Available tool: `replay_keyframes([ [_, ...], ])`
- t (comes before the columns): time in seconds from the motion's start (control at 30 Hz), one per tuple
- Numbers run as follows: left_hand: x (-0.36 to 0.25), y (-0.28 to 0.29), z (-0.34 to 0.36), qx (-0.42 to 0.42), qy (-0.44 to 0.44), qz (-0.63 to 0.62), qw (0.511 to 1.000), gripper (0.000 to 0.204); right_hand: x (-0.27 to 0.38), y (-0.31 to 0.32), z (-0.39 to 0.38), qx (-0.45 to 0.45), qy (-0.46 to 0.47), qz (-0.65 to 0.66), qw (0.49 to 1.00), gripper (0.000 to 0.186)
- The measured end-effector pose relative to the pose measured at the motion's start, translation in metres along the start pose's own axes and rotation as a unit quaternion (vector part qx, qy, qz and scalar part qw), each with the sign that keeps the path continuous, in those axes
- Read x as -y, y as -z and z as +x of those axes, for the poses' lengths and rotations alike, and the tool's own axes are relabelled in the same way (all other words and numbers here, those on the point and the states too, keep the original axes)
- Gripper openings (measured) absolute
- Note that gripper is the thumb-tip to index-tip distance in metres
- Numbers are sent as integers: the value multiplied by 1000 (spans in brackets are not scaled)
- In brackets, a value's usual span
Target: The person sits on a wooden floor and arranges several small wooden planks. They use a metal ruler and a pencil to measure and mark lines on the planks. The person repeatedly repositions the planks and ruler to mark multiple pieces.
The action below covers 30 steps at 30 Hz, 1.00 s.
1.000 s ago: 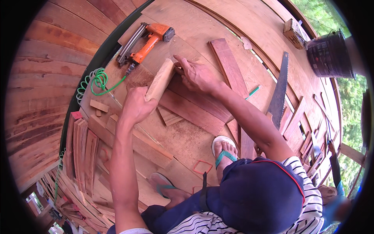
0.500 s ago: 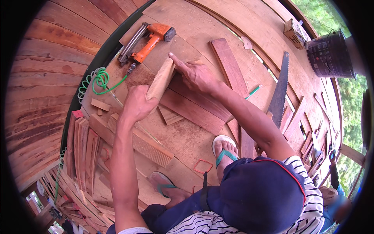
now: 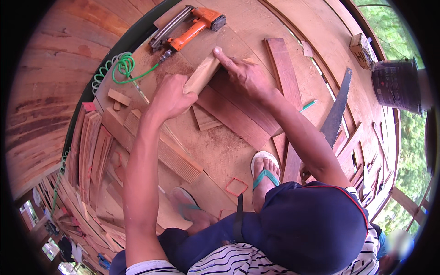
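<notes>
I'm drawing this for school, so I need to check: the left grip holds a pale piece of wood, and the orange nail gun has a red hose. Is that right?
Not quite: the hose is green, not red, as the head view shows. The left grip does hold a pale piece of wood, and the nail gun is orange.

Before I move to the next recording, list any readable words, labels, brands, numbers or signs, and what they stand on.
Small box: large dark letters on its side, legible but not copied here.
Bucket: any markings are too blurred to read.
Nail gun: none readable.
Held wood piece: none visible.
</notes>
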State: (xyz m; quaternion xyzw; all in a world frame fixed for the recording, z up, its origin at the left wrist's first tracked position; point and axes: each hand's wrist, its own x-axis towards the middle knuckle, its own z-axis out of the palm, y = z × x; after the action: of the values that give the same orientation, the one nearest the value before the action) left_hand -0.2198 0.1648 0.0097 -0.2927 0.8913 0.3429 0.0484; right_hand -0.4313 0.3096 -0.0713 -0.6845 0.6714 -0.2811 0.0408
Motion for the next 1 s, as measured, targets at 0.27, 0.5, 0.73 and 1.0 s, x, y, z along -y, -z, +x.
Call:
replay_keyframes([
  [0.27, -3, 12, -8, -14, 8, -102, 995, 45, 5, 1, 3, 25, -53, 3, 998, 90],
  [0.5, -76, 15, -66, -386, -165, -8, 908, 36, -1, 5, -2, 26, -45, 0, 999, 86],
  [0.73, -30, -154, -81, -145, 214, -431, 865, 26, 7, 7, 4, 35, -42, 5, 998, 88],
  [1.0, -34, -162, -53, -152, 264, -460, 834, 48, 4, 10, 0, 38, -52, 6, 998, 88],
])
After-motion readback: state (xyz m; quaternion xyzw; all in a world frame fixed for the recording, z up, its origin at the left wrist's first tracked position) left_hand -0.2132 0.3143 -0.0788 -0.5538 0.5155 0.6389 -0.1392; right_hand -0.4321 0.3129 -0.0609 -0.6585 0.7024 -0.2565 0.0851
